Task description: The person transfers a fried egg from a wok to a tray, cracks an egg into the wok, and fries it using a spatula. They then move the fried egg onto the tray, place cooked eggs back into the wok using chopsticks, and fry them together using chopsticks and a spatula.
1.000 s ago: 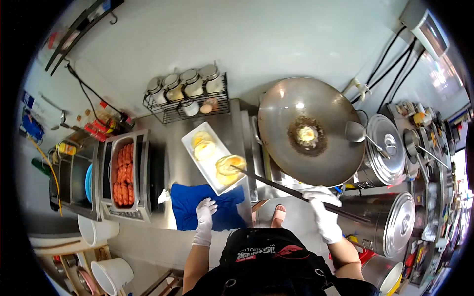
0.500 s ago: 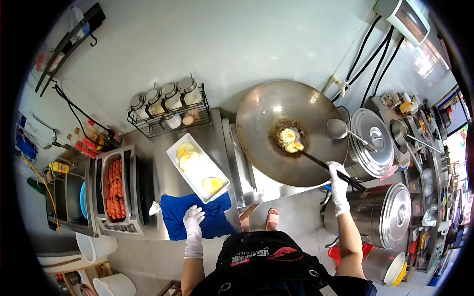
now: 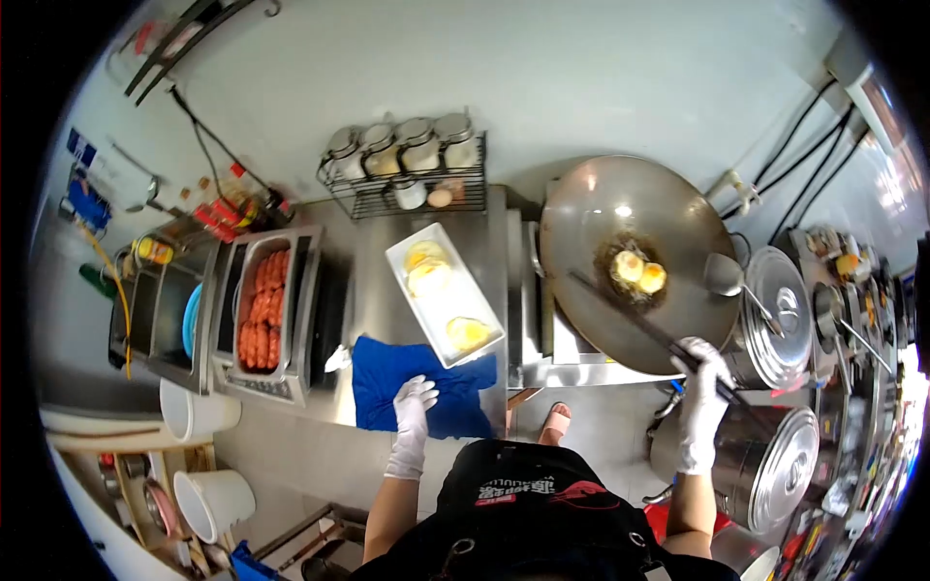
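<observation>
Gloved in white, my right hand (image 3: 703,373) holds long dark chopsticks (image 3: 635,318), whose tips are over the left part of the wok (image 3: 581,208). Two fried eggs (image 3: 640,273) lie side by side in dark oil at the wok's bottom. My left hand (image 3: 415,397), also in a white glove, rests with fingers spread on a blue cloth (image 3: 373,387) at the counter's front edge. Just behind the cloth, a white rectangular tray (image 3: 438,302) carries fried eggs at its back end and one (image 3: 468,333) near its front end.
A metal pan of red sausages (image 3: 262,310) stands left. Behind the tray is a wire rack (image 3: 373,201) with several jars and an egg. A ladle (image 3: 725,275) leans over the wok's right side, its handle over a lidded pot (image 3: 778,310). Another large pot (image 3: 787,465) stands front right.
One egg has gone from the tray into the wok, beside the egg there. The chopsticks have released it and moved left of both eggs. My left hand stays on the cloth.
</observation>
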A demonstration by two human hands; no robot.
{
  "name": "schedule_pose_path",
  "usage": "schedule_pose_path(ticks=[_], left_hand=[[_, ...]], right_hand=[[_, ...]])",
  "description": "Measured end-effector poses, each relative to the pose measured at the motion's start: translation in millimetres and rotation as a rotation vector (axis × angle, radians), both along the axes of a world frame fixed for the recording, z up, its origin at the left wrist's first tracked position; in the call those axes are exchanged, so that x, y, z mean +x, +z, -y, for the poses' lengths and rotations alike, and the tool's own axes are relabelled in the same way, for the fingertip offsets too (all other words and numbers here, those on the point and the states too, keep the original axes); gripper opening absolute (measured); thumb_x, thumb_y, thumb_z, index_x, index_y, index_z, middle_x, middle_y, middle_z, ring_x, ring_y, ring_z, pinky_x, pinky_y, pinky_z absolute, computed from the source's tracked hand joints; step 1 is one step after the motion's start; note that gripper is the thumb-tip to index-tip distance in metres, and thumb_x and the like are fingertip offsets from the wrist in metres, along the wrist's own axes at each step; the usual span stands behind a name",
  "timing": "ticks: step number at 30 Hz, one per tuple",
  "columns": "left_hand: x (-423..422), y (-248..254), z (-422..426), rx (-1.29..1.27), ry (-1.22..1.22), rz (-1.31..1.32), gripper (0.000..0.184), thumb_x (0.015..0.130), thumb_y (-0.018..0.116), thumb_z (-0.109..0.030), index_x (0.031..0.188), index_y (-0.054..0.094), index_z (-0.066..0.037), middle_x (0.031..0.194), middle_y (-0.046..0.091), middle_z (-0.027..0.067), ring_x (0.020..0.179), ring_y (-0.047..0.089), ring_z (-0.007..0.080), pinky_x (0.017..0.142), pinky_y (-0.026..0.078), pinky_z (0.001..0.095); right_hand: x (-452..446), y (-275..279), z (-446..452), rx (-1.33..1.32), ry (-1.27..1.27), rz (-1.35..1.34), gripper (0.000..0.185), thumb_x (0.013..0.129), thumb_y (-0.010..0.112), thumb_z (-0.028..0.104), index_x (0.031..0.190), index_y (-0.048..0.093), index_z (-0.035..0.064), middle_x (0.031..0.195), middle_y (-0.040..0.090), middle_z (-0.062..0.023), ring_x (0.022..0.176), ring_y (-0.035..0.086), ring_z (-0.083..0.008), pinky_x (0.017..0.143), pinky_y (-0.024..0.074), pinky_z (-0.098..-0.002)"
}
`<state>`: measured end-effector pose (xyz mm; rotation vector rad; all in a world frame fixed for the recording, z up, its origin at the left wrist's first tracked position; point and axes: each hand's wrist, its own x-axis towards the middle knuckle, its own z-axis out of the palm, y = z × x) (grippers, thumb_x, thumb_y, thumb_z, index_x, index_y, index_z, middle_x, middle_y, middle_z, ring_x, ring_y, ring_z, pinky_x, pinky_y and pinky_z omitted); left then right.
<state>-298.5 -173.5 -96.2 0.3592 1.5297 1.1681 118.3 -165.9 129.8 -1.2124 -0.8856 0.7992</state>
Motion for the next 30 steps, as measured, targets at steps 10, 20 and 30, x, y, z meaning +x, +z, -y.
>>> schedule_pose_path(ticks=[10, 20, 30], left_hand=[[27.9, -5.3, -29.4, -0.029, -0.036, -0.13, 0.03, 0.096, 0.054, -0.017, 0.12, 0.056, 0.0, 0.094, 0.065, 0.0072, 0.067, 0.059, 0.0117, 0.059, 0.047, 0.0233], [35.3, -18.2, -45.2, 0.038, -0.078, -0.131, 0.027, 0.093, 0.056, -0.009, 0.118, 0.057, 0.003, 0.089, 0.063, 0.005, 0.065, 0.054, 0.0096, 0.059, 0.046, 0.0225], [32.8, -33.1, -44.5, 0.105, -0.102, -0.146, 0.025, 0.09, 0.057, -0.006, 0.113, 0.059, 0.003, 0.088, 0.064, 0.0039, 0.067, 0.054, 0.0092, 0.06, 0.046, 0.0221]], right_hand=[[-109.9, -76.3, -45.3, -0.219, 0.382, 0.18, 0.015, 0.082, 0.068, 0.003, 0.096, 0.07, -0.0011, 0.094, 0.069, -0.0098, 0.085, 0.063, -0.0159, 0.081, 0.0493, -0.0272], [-109.5, -106.3, -91.0, -0.311, 0.483, -0.034, 0.018, 0.089, 0.064, 0.012, 0.097, 0.068, -0.003, 0.09, 0.068, -0.0071, 0.078, 0.06, -0.0124, 0.072, 0.0492, -0.0241], [-125.7, -113.9, -91.0, -0.377, 0.469, -0.103, 0.02, 0.091, 0.062, 0.014, 0.1, 0.066, -0.0038, 0.092, 0.067, -0.0073, 0.082, 0.062, -0.0135, 0.077, 0.0515, -0.026]])
